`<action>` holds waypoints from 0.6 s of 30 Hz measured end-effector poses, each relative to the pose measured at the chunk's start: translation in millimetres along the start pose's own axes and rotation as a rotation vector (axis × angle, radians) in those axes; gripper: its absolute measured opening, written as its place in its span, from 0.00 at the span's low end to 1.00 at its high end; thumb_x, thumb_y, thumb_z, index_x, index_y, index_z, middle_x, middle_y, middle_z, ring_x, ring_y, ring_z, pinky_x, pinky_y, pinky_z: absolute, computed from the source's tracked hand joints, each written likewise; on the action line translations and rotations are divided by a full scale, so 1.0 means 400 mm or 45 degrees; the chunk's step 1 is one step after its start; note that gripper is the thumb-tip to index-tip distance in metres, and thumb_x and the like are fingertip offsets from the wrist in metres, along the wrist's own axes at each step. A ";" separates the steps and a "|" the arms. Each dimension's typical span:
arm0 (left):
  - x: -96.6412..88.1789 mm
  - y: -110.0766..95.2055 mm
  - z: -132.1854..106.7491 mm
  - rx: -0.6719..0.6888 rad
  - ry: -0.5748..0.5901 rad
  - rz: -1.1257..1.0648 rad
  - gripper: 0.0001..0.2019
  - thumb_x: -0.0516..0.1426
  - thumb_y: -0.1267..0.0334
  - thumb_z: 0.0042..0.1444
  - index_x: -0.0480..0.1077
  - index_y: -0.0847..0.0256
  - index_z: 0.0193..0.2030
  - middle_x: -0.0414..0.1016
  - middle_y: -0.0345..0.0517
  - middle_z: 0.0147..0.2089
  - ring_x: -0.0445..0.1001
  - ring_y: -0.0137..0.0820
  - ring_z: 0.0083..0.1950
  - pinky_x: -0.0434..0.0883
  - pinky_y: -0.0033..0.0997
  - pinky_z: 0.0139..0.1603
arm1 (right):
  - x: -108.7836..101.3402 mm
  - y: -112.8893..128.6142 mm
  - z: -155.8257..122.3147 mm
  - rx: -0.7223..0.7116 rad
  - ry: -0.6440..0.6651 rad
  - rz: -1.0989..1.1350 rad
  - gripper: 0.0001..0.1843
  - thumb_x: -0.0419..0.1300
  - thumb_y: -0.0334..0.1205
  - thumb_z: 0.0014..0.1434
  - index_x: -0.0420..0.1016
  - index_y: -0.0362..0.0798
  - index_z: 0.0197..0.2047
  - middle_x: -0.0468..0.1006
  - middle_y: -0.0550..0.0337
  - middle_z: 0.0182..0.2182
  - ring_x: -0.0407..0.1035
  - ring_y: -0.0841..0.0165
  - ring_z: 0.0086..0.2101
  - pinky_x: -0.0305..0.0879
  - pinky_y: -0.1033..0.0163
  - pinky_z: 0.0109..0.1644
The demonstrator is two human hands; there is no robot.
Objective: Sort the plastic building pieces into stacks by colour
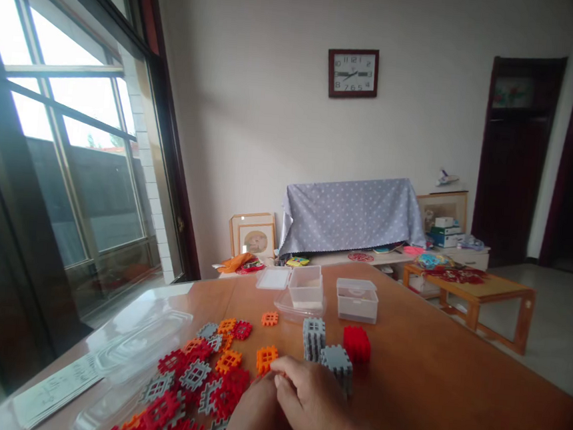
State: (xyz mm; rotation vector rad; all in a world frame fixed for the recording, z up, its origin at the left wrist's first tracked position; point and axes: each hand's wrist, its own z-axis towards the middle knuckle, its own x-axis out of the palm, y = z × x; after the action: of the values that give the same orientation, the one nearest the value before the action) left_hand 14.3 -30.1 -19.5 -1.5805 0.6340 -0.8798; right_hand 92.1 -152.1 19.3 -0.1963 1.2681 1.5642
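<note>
My two hands meet at the table's near edge. My right hand (313,398) has its fingers curled together, lapping over my left hand (255,410); what it grips, if anything, is hidden. The left fingers are out of sight behind it. An orange window-shaped plastic building block (266,359) is right at the right fingertips; whether it is held or only touched is unclear. Left of the hands spreads a loose heap of red, grey and orange blocks (195,374). Beyond the right hand stand a tall grey stack (314,339), another grey stack (337,360) and a red stack (357,343).
Open clear plastic boxes (306,287) (356,301) stand at the table's far end. Clear lids (145,340) and a paper pad (58,389) lie at left by the window. A single orange block (270,318) sits mid-table. Behind is a cloth-covered object (354,214).
</note>
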 end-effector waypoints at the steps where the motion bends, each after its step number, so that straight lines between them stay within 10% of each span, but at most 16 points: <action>1: 0.000 -0.009 -0.005 0.029 0.035 0.140 0.07 0.65 0.72 0.42 0.75 0.55 0.25 0.78 0.50 0.29 0.73 0.48 0.45 0.68 0.38 0.51 | -0.006 -0.003 0.002 0.016 -0.021 0.004 0.18 0.54 0.36 0.67 0.81 0.57 0.53 0.87 0.59 0.39 0.80 0.63 0.42 0.68 0.65 0.46; 5: -0.004 -0.043 -0.031 0.243 0.111 1.005 0.05 0.63 0.60 0.53 0.77 0.54 0.27 0.80 0.48 0.30 0.72 0.39 0.33 0.63 0.32 0.34 | -0.019 -0.019 0.009 0.039 -0.085 0.029 0.18 0.53 0.36 0.67 0.80 0.57 0.54 0.86 0.59 0.41 0.80 0.64 0.42 0.67 0.65 0.44; 9: -0.011 -0.052 -0.025 0.302 -0.028 1.206 0.10 0.60 0.56 0.58 0.74 0.55 0.27 0.75 0.44 0.26 0.68 0.33 0.28 0.56 0.29 0.29 | -0.011 -0.034 0.011 0.044 -0.132 0.032 0.16 0.53 0.36 0.67 0.81 0.55 0.50 0.86 0.60 0.38 0.80 0.64 0.39 0.66 0.65 0.43; 18: -0.028 -0.065 -0.003 0.058 -0.163 0.001 0.16 0.66 0.50 0.52 0.70 0.59 0.33 0.70 0.38 0.28 0.70 0.28 0.28 0.65 0.26 0.30 | 0.005 -0.069 0.025 0.306 -0.340 0.238 0.18 0.53 0.42 0.66 0.74 0.48 0.55 0.83 0.53 0.42 0.77 0.61 0.40 0.69 0.61 0.43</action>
State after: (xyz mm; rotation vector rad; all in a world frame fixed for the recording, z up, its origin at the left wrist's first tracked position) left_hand 5.3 -16.8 3.7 -1.5812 0.5202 -0.7803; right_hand 117.4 -146.4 5.4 0.2827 1.2746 1.5188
